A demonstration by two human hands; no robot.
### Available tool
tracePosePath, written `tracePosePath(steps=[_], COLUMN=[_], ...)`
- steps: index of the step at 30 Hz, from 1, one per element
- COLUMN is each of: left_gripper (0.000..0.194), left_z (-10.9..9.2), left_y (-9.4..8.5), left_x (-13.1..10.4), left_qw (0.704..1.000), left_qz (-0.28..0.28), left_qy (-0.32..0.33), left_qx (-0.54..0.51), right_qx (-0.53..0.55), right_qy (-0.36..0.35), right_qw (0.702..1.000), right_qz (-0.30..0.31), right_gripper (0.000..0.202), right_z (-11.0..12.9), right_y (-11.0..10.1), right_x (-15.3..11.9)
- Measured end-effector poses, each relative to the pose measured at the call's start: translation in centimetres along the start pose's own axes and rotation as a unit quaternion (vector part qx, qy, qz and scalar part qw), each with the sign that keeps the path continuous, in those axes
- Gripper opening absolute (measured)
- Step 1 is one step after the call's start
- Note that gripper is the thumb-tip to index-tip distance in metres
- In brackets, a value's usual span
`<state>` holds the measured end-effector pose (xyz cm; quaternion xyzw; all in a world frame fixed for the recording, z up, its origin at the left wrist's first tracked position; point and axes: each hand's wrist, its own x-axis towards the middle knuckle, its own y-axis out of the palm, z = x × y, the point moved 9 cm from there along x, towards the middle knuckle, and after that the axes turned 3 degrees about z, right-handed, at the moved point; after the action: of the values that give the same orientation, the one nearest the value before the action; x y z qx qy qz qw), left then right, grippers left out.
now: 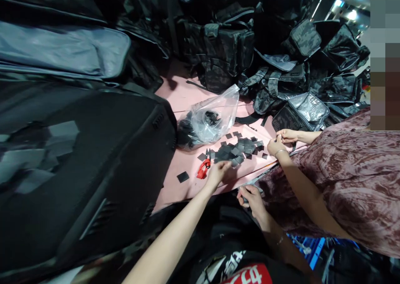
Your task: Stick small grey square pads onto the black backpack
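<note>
My left hand (219,171) reaches over the pink tabletop (175,159), its fingers bent together at the lower edge of a spread of small black squares (233,150); whether something is pinched there is too small to tell. Close to its left lie red-handled scissors (203,169). Near the table's front edge, my right hand (251,198) is closed around a small greyish item (244,199), mostly hidden by the fingers. One single black square (183,176) lies apart, left of the scissors.
A clear plastic bag (215,117) with dark contents stands behind the squares. A large black bag (125,150) fills the left. Camouflage backpacks (218,51) are piled behind. At the right, a person in a patterned garment (353,163) has both hands (279,143) together over the table edge.
</note>
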<state>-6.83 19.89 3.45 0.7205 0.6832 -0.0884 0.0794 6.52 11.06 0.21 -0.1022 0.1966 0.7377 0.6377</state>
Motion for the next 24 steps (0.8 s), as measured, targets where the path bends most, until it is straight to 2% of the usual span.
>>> tracePosePath(steps=[3,4,5,6,8,10,11,14,15,17,21,24], left_gripper=[0.035,0.034,0.031,0.028,0.027,0.033,0.035,0.031,0.028,0.020,0.013,0.013], left_z=[2.3,2.8,3.2,3.5,3.8,4.4,4.8,5.8,6.1,6.5,7.0,7.1], left_y=[2.4,2.8,2.6,1.9,-0.4,-2.0,-2.3,-1.9,-1.7,-1.6,-1.3,-0.9], left_x=[-4.1,-5.4,-6.3,-7.0,-7.8,-8.3,-8.5,-8.8,-9.0,-9.3,-9.5,-9.5], left_qw=[0.992,0.989,0.990,0.994,0.999,0.990,0.978,0.914,0.894,0.871,0.867,0.869], left_qz=[0.118,0.135,0.128,0.094,-0.016,-0.084,-0.093,-0.065,-0.058,-0.058,-0.049,-0.035], left_qy=[-0.035,-0.038,-0.036,-0.030,-0.022,-0.041,-0.058,-0.120,-0.139,-0.164,-0.178,-0.179], left_qx=[-0.033,-0.041,-0.043,-0.038,-0.037,-0.109,-0.175,-0.381,-0.422,-0.459,-0.462,-0.460], right_qx=[-0.015,-0.011,-0.001,0.014,0.057,0.104,0.120,0.108,0.088,0.042,-0.035,-0.067], right_qy=[0.029,0.040,0.052,0.065,0.086,0.085,0.077,0.047,0.039,0.027,0.019,0.011], right_qw=[0.999,0.998,0.997,0.994,0.983,0.972,0.969,0.981,0.987,0.997,0.999,0.996], right_qz=[0.019,0.037,0.060,0.090,0.154,0.194,0.199,0.155,0.125,0.064,-0.025,-0.065], right_gripper=[0.047,0.048,0.050,0.052,0.056,0.048,0.042,0.034,0.034,0.036,0.042,0.046], right_z=[-0.6,-0.9,-1.1,-1.2,-1.2,-0.6,-0.2,0.2,0.1,-0.3,-0.5,0.5], right_y=[0.3,0.7,1.3,2.0,3.5,4.3,4.4,3.2,2.6,1.3,-0.4,-1.3], right_x=[0.6,0.7,0.8,0.8,0.5,0.2,0.2,0.9,1.3,2.3,5.6,9.1])
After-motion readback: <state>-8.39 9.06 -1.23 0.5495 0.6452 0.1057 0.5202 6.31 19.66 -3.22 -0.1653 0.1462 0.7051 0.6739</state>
